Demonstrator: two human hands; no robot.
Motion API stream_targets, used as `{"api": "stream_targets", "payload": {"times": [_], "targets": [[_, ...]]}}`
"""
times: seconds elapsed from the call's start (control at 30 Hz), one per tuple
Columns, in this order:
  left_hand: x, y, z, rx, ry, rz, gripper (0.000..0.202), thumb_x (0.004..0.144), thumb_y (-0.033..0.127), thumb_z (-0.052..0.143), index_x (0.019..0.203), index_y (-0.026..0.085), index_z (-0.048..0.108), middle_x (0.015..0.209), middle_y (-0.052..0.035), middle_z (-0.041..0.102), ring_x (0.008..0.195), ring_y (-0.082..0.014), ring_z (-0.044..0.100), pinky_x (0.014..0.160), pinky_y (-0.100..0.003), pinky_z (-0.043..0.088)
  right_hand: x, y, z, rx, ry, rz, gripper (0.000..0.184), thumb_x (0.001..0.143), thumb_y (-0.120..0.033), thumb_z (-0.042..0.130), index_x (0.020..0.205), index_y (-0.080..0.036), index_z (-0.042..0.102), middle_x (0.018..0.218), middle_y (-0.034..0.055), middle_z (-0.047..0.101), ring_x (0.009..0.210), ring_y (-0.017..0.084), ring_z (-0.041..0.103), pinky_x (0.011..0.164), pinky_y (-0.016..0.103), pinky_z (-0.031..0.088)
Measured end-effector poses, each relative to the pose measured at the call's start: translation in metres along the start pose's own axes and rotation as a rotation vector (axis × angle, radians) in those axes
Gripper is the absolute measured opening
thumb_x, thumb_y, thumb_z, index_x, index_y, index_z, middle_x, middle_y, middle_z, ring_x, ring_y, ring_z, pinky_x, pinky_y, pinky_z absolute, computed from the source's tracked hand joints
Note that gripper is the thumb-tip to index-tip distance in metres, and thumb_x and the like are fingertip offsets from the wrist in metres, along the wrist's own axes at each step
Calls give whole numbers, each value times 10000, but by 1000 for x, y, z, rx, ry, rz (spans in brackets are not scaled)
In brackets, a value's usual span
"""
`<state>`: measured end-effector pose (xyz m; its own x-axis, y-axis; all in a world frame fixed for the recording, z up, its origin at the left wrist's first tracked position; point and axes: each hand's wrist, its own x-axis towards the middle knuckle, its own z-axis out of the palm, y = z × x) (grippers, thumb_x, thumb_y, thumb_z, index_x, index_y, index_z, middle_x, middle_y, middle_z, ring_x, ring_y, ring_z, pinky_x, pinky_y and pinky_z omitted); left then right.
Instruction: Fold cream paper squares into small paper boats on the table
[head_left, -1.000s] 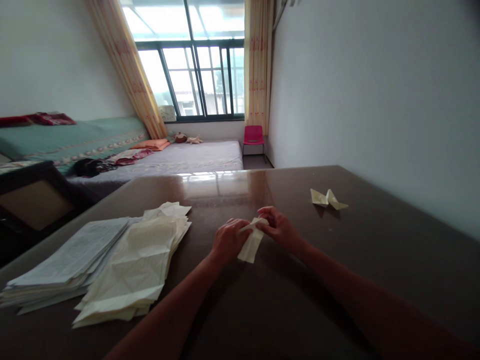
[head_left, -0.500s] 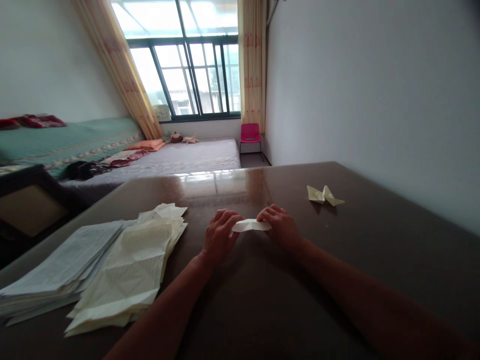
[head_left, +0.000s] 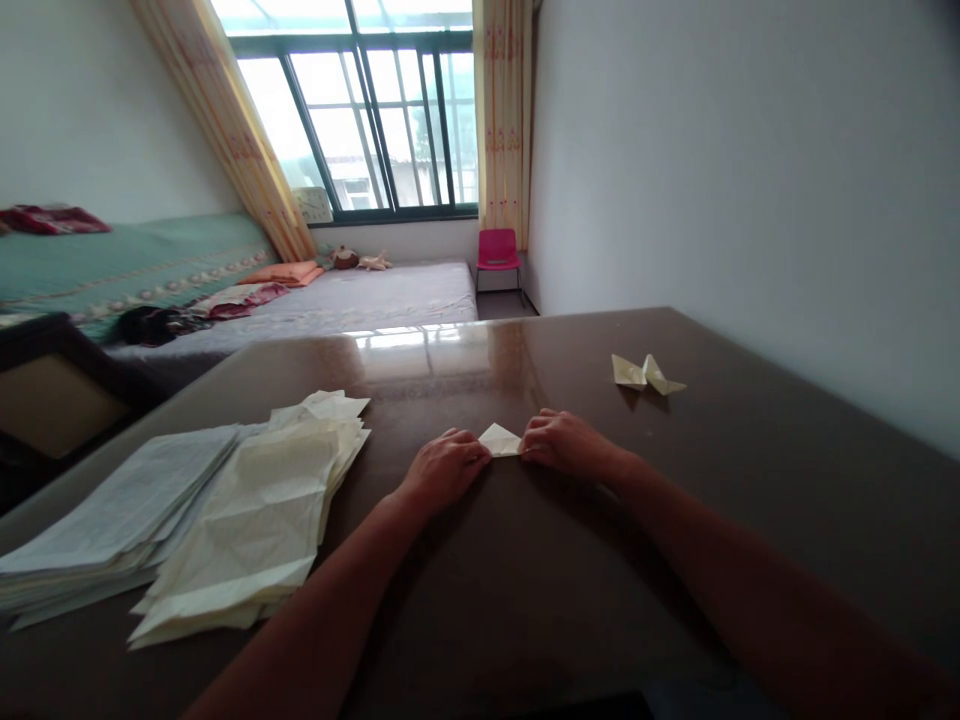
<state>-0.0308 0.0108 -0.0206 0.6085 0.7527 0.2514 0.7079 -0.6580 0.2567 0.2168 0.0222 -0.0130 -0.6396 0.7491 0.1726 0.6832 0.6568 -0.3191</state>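
A small folded piece of pale paper [head_left: 500,440] lies flat on the dark brown table [head_left: 675,520]. My left hand [head_left: 444,468] presses down on its left end with curled fingers. My right hand [head_left: 564,443] pins its right end the same way. Only a small triangular part of the paper shows between the two hands. A finished folded paper shape [head_left: 643,374] sits farther back on the right, well apart from both hands.
A stack of cream paper sheets [head_left: 247,520] lies to the left, overlapping a pile of grey printed sheets [head_left: 127,510]. A white wall runs along the table's right side. Beyond the table are beds, a pink chair [head_left: 498,252] and a window.
The paper was held up between both hands, then turned level, and now lies pressed flat on the table with both hands lowered onto it.
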Motion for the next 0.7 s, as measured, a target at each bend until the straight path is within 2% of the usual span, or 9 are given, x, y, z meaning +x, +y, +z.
{"api": "stream_targets", "payload": {"times": [0.13, 0.27, 0.4, 0.53, 0.6, 0.7], "targets": [[2, -6, 5, -105, 39, -228, 288, 904, 341, 442, 1047, 247, 674, 951, -35, 699, 845, -185, 622, 789, -285, 463, 5, 11, 10, 219, 9, 167, 249, 880, -332, 493, 904, -185, 693, 825, 28, 664, 708, 137, 562, 649, 232, 378], [5, -8, 9, -141, 72, -331, 324, 897, 329, 446, 1164, 267, 618, 936, -26, 706, 860, -196, 638, 817, -292, 468, 9, 9, 13, 185, 21, 279, 212, 860, -294, 509, 987, -199, 649, 853, 25, 679, 754, 149, 584, 650, 229, 371], [6, -13, 12, -106, 122, -301, 313, 881, 285, 460, 1141, 237, 629, 949, -39, 669, 815, -174, 619, 829, -292, 476, 11, 3, 13, 114, 0, 355, 193, 837, -277, 530, 1000, -207, 606, 876, 34, 678, 760, 154, 588, 635, 231, 353], [6, -15, 13, -35, 110, -284, 306, 862, 240, 473, 1117, 252, 643, 996, -36, 575, 740, -134, 592, 784, -280, 489, 12, 1, 14, 54, -10, 379, 173, 826, -265, 529, 981, -218, 592, 874, 28, 671, 754, 155, 580, 608, 234, 326], [6, -12, 14, 23, 118, -248, 334, 853, 180, 461, 1120, 271, 641, 1047, -42, 545, 826, -150, 580, 822, -293, 480, 12, 0, 14, 24, -5, 375, 173, 821, -258, 534, 980, -217, 588, 868, 27, 667, 747, 153, 576, 603, 237, 316], [6, -1, 14, 93, 140, -93, 439, 828, 78, 430, 1174, 277, 613, 1194, -57, 515, 1093, -214, 475, 943, -349, 426, 13, -1, 15, 7, -4, 361, 171, 824, -261, 534, 982, -219, 582, 862, 23, 664, 748, 152, 574, 603, 239, 311]]}}
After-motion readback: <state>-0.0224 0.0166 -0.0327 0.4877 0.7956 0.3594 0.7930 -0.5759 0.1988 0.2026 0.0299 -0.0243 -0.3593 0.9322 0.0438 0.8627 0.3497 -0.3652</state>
